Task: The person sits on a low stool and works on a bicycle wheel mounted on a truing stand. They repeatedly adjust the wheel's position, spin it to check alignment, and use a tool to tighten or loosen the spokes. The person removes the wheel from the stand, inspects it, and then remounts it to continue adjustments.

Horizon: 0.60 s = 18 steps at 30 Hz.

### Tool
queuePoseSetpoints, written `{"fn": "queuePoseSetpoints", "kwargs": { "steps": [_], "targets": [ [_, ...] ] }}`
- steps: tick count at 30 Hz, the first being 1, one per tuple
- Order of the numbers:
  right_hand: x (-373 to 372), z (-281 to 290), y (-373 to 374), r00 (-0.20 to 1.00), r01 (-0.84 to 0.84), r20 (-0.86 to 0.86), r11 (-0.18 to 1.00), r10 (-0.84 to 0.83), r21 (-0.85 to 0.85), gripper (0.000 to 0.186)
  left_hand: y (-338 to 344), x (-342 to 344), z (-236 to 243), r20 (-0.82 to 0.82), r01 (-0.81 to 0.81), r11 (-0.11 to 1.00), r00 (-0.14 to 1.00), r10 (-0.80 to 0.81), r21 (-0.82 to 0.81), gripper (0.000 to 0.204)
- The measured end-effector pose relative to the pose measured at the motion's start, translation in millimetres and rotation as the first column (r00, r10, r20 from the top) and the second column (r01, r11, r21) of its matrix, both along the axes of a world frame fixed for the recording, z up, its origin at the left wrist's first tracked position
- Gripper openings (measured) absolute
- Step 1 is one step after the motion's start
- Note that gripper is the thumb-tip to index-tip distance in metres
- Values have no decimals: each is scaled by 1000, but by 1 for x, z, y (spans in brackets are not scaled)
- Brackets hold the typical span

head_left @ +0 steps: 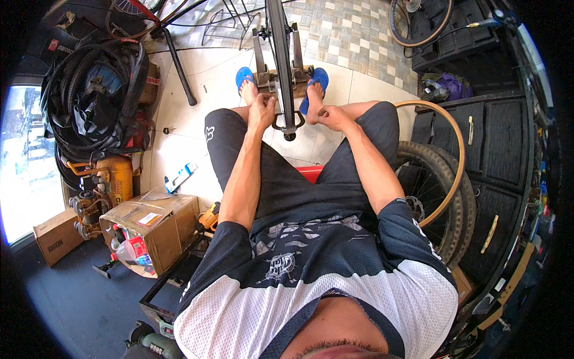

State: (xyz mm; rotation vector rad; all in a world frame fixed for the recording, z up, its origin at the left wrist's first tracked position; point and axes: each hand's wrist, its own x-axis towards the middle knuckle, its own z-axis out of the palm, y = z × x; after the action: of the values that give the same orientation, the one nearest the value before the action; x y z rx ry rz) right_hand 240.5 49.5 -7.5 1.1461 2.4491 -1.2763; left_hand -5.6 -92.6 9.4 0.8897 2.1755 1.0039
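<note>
Between my knees a bicycle wheel point(280, 54) stands edge-on in a metal wheel truing stand point(259, 57). A dark bracket with a round knob point(289, 136) sits at the stand's near end, around the rim. My left hand point(261, 113) is just left of that bracket, its fingers curled in and the thumb against them. On the other side my right hand point(336, 117) is a little apart from the wheel, thumb and fingers pinched together. Whatever either hand has between its fingertips is too small to make out.
Black tyres point(128, 69) hang at the left above a yellow air compressor point(113, 179). A cardboard box point(170, 224) with bottles stands near it. To the right, a tan-walled tyre point(460, 140) and knobby wheels point(463, 215) lean by black drawers point(499, 134). A red seat point(309, 173) shows beneath me.
</note>
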Motion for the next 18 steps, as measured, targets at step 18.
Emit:
{"fn": "queuePoseSetpoints", "kwargs": {
  "steps": [18],
  "targets": [
    [9, 0, 0, 999, 13, -34, 999, -11, 36, 32, -1, 6, 10, -28, 28, 998, 999, -29, -53, 38]
  ]
}}
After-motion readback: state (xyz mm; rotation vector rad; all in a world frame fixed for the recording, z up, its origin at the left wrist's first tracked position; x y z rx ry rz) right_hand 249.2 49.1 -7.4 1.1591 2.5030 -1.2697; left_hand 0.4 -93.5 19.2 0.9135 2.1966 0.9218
